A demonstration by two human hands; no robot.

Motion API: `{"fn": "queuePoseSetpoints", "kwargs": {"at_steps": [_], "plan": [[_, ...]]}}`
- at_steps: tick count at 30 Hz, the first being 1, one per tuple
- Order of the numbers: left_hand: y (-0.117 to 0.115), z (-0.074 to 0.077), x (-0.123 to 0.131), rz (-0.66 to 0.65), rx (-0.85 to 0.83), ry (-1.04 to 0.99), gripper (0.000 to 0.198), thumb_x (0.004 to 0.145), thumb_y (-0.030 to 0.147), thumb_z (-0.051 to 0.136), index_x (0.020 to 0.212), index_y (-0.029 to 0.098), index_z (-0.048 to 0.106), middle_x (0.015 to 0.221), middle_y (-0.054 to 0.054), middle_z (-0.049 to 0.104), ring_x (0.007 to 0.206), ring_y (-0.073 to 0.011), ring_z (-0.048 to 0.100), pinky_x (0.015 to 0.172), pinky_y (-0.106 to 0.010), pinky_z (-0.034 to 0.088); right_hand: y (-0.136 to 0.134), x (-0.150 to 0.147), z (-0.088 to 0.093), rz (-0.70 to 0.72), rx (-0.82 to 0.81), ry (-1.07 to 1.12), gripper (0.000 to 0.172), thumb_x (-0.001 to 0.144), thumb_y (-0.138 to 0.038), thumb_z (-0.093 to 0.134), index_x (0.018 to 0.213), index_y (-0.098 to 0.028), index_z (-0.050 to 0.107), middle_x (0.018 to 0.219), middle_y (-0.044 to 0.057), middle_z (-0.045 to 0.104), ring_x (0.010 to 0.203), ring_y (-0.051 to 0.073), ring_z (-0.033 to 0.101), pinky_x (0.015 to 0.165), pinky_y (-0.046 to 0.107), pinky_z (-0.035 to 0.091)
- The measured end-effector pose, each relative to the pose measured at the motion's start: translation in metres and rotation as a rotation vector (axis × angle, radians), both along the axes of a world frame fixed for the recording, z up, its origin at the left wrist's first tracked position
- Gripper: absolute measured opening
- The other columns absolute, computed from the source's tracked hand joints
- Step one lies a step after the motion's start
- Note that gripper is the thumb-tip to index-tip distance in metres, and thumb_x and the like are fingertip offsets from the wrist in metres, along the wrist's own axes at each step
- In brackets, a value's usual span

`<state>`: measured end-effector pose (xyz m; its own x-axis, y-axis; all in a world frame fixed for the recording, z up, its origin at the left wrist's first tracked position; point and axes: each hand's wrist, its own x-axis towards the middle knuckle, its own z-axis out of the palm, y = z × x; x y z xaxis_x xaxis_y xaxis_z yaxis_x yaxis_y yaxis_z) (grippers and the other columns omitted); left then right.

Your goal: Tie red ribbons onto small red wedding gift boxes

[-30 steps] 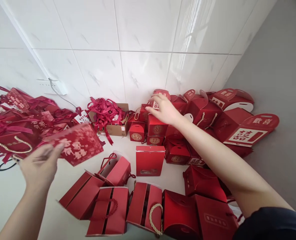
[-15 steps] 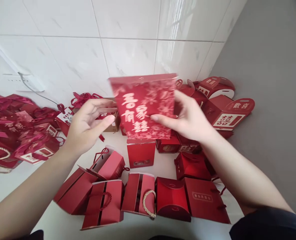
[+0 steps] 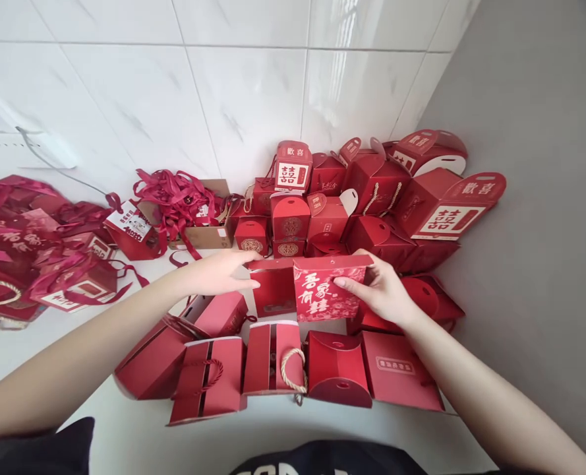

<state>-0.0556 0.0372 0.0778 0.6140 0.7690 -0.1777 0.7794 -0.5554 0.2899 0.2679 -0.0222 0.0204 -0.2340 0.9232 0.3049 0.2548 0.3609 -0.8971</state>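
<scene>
My right hand (image 3: pixel 379 290) grips a red gift box (image 3: pixel 327 293) by its right side, thumb across the front. White Chinese characters and a pale floral pattern cover this front. It is held just above the front row, against the right side of a plain red gift box (image 3: pixel 267 297). My left hand (image 3: pixel 226 272) is at the upper left corner of that plain box, with its thumb in front and its fingers at the top edge. The plain box appears to stand on the white table (image 3: pixel 139 432); its right part is hidden.
Several red boxes, some with rope handles (image 3: pixel 293 369), line the front. More boxes (image 3: pixel 293 168) are stacked along the tiled wall. A cardboard box (image 3: pixel 208 236) holds crimson ribbons (image 3: pixel 178 201). Ribboned boxes (image 3: pixel 82 284) are piled at the left. A grey wall (image 3: pixel 530 198) borders the right.
The patterned box has come down from in front of the stacks to beside the plain box. My left hand has moved right and down to the plain box. The view has shifted slightly.
</scene>
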Motion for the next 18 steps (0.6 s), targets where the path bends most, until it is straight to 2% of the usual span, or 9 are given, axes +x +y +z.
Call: {"fn": "queuePoseSetpoints", "kwargs": {"at_steps": [3, 5, 7, 8, 10, 12, 15, 16, 18], "plan": [[-0.022, 0.022, -0.007, 0.094, 0.077, -0.007, 0.052, 0.088, 0.053, 0.05, 0.13, 0.023, 0.055, 0.131, -0.009, 0.059, 0.11, -0.0261, 0.062, 0.093, -0.035, 0.047, -0.003, 0.001, -0.007, 0.04, -0.057, -0.343, 0.022, 0.084, -0.035, 0.068, 0.101, -0.023, 0.06, 0.101, 0.005, 0.069, 0.096, 0.028, 0.067, 0.086, 0.045, 0.056], [-0.048, 0.037, -0.014, 0.185, 0.143, 0.015, 0.048, 0.088, 0.056, 0.048, 0.123, 0.026, 0.06, 0.125, -0.007, 0.061, 0.095, -0.0246, 0.066, 0.085, -0.035, 0.049, -0.011, 0.0, 0.003, 0.007, 0.034, -0.508, 0.036, 0.083, -0.03, 0.067, 0.118, -0.023, 0.057, 0.125, 0.01, 0.062, 0.116, 0.032, 0.059, 0.099, 0.052, 0.049], [-0.079, 0.044, -0.02, 0.148, 0.086, 0.107, 0.047, 0.083, 0.061, 0.053, 0.115, 0.029, 0.066, 0.116, -0.006, 0.065, 0.092, -0.0264, 0.066, 0.079, -0.035, 0.051, -0.025, -0.007, 0.02, -0.038, 0.206, -0.542, 0.048, 0.087, -0.03, 0.063, 0.132, -0.022, 0.049, 0.144, 0.014, 0.045, 0.134, 0.031, 0.044, 0.11, 0.052, 0.04], [-0.094, 0.043, -0.021, 0.098, 0.026, 0.157, 0.049, 0.078, 0.064, 0.058, 0.114, 0.031, 0.067, 0.114, -0.006, 0.066, 0.095, -0.0284, 0.066, 0.079, -0.036, 0.051, -0.033, -0.013, 0.028, -0.015, 0.276, -0.551, 0.046, 0.09, -0.033, 0.061, 0.133, -0.022, 0.049, 0.146, 0.014, 0.043, 0.137, 0.03, 0.04, 0.112, 0.05, 0.038], [-0.121, 0.034, -0.018, 0.034, -0.112, 0.284, 0.069, 0.065, 0.062, 0.071, 0.126, 0.032, 0.062, 0.124, -0.008, 0.064, 0.11, -0.0338, 0.062, 0.089, -0.041, 0.05, -0.05, -0.032, 0.04, 0.201, 0.315, -0.59, 0.045, 0.094, -0.041, 0.058, 0.134, -0.021, 0.05, 0.143, 0.013, 0.047, 0.136, 0.026, 0.042, 0.113, 0.044, 0.039], [-0.138, 0.018, -0.01, 0.103, -0.147, 0.458, 0.089, 0.051, 0.054, 0.081, 0.131, 0.022, 0.061, 0.132, -0.017, 0.059, 0.122, -0.0413, 0.053, 0.102, -0.05, 0.043, -0.062, -0.056, 0.042, 0.367, 0.316, -0.708, 0.071, 0.087, -0.058, 0.062, 0.142, -0.015, 0.045, 0.142, 0.017, 0.049, 0.136, 0.03, 0.041, 0.117, 0.049, 0.031], [-0.148, -0.002, 0.002, 0.18, -0.12, 0.576, 0.1, 0.039, 0.05, 0.088, 0.128, 0.011, 0.063, 0.134, -0.026, 0.055, 0.129, -0.0457, 0.046, 0.111, -0.057, 0.031, -0.067, -0.092, 0.032, 0.455, 0.315, -1.02, 0.11, 0.073, -0.074, 0.065, 0.149, -0.001, 0.033, 0.139, 0.03, 0.047, 0.134, 0.045, 0.039, 0.118, 0.064, 0.01], [-0.148, -0.006, 0.004, 0.194, -0.109, 0.57, 0.099, 0.04, 0.05, 0.088, 0.127, 0.01, 0.065, 0.136, -0.026, 0.054, 0.131, -0.0455, 0.045, 0.112, -0.057, 0.03, -0.065, -0.102, 0.028, 0.448, 0.314, -1.125, 0.118, 0.069, -0.076, 0.067, 0.151, -0.001, 0.028, 0.139, 0.032, 0.046, 0.134, 0.048, 0.037, 0.117, 0.066, 0.006], [-0.147, -0.012, 0.002, 0.217, -0.084, 0.522, 0.093, 0.043, 0.053, 0.086, 0.124, 0.01, 0.066, 0.139, -0.026, 0.052, 0.133, -0.0443, 0.043, 0.113, -0.057, 0.029, -0.059, -0.116, 0.019, 0.424, 0.326, -1.275, 0.123, 0.066, -0.072, 0.073, 0.155, -0.005, 0.019, 0.136, 0.031, 0.049, 0.13, 0.049, 0.041, 0.115, 0.068, 0.003]]}}
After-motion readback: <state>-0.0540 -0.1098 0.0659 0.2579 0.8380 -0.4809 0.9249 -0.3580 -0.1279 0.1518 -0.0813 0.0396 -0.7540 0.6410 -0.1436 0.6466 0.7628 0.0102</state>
